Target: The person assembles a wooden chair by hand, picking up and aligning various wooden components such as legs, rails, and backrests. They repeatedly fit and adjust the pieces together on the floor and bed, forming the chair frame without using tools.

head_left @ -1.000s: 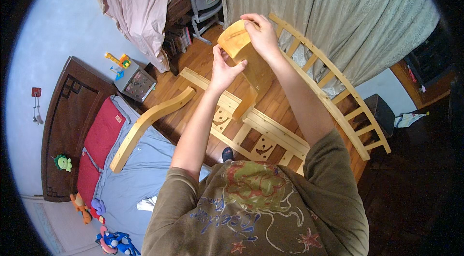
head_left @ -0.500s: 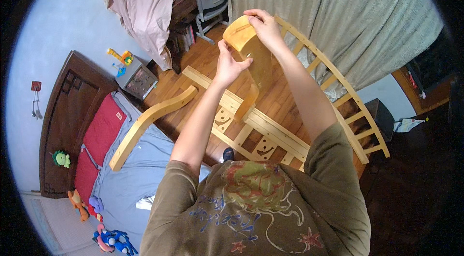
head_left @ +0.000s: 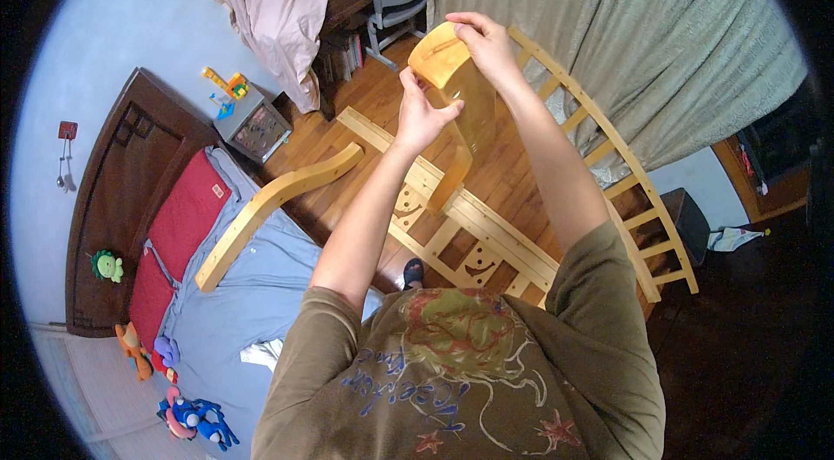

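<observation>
The person's bare left hand (head_left: 426,119) and bare right hand (head_left: 489,52) were apart from each other, both gripping the upper end of a honey-coloured, curved wooden panel (head_left: 473,123), held upright in front of the body. Its lower end met the view of a pale wooden frame (head_left: 499,221) with smiling-face cutouts on the brown plank floor (head_left: 371,88) — contact could not be told. If that edge-only fingertip grip slipped, the panel could tip onto the frame — or, swinging right, strike the pale, ladder-like wooden rail (head_left: 640,173) by the beige-grey patterned curtain (head_left: 591,17).
</observation>
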Tool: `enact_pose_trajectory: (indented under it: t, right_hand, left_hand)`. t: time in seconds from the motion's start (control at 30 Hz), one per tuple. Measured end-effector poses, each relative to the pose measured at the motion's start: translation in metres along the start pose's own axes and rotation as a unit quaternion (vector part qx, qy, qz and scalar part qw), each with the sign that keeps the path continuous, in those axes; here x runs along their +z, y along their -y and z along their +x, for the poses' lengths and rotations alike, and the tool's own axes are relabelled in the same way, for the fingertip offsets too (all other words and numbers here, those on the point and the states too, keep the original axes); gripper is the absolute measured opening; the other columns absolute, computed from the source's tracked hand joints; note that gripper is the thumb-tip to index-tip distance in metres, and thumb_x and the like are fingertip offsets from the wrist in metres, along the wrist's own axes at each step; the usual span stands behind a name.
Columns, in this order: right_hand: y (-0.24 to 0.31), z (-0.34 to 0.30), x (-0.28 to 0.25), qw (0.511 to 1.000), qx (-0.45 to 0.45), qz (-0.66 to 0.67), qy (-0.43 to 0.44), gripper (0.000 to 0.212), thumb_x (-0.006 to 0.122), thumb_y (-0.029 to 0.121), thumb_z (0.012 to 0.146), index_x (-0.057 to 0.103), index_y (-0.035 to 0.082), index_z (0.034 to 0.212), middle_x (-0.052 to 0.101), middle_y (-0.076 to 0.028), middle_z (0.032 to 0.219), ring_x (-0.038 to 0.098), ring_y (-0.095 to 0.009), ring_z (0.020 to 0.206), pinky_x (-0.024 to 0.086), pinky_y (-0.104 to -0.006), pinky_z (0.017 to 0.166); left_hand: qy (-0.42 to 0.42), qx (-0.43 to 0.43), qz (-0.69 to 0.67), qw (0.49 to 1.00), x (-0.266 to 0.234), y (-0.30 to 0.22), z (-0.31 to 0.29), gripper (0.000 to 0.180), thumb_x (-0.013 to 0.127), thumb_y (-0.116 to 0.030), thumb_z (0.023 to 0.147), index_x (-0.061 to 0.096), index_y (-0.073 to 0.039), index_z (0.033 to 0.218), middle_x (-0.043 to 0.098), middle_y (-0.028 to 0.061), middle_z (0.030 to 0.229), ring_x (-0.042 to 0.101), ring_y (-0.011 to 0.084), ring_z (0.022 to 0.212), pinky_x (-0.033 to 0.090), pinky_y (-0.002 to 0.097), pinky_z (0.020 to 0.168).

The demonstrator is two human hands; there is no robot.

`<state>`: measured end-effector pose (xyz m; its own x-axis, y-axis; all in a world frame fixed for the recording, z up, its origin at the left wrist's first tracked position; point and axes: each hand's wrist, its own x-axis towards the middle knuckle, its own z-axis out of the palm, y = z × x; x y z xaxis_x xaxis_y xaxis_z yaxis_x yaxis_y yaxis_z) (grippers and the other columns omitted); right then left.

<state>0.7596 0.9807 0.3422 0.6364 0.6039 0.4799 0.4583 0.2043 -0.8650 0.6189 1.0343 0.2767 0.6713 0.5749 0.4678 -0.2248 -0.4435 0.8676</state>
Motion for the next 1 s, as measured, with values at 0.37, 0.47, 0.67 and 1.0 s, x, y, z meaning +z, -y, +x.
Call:
enact_pose_trajectory:
  t: [0.37, 0.47, 0.67, 1.0]
  right_hand:
    - [0.004, -0.010, 0.005, 0.999, -0.007, 0.033, 0.007, 0.022, 0.055, 0.011, 0.078, 0.065, 0.002, 0.095, 0.062, -0.011, 0.099, 0.058, -0.020, 0.093, 0.043, -0.0279, 0.083]
    - [0.001, -0.014, -0.002, 1.000, -0.015, 0.014, 0.002, 0.022, 0.055, 0.012, 0.079, 0.065, 0.002, 0.096, 0.062, -0.011, 0.099, 0.058, -0.021, 0.094, 0.043, -0.0280, 0.084]
    - [0.007, -0.021, -0.007, 0.999, -0.042, -0.023, -0.002, 0.021, 0.053, 0.010, 0.083, 0.064, 0.002, 0.100, 0.063, -0.004, 0.093, 0.056, -0.010, 0.086, 0.044, -0.0223, 0.078]
    - [0.033, -0.046, -0.005, 0.998, -0.048, -0.040, -0.025, 0.020, 0.056, 0.014, 0.078, 0.065, 0.004, 0.093, 0.061, -0.012, 0.096, 0.057, -0.024, 0.093, 0.043, -0.0302, 0.084]
  left_hand:
    - [-0.003, 0.011, 0.022, 1.000, -0.005, 0.006, -0.008, 0.078, 0.077, -0.015, 0.061, 0.023, 0.001, 0.116, 0.046, 0.0210, 0.114, 0.049, 0.0300, 0.110, 0.039, 0.0369, 0.095]
    - [0.001, 0.007, 0.030, 1.000, -0.001, -0.001, -0.012, 0.078, 0.077, -0.015, 0.062, 0.023, 0.001, 0.115, 0.045, 0.0216, 0.116, 0.048, 0.0299, 0.111, 0.038, 0.0367, 0.095]
    - [0.002, 0.029, 0.019, 0.999, 0.001, -0.008, -0.017, 0.078, 0.078, -0.014, 0.062, 0.023, 0.001, 0.115, 0.044, 0.0214, 0.116, 0.047, 0.0293, 0.112, 0.038, 0.0368, 0.096]
    - [-0.029, -0.008, -0.008, 1.000, 0.008, -0.016, -0.035, 0.079, 0.079, -0.015, 0.061, 0.022, 0.000, 0.115, 0.046, 0.0206, 0.115, 0.049, 0.0271, 0.110, 0.039, 0.0353, 0.094]
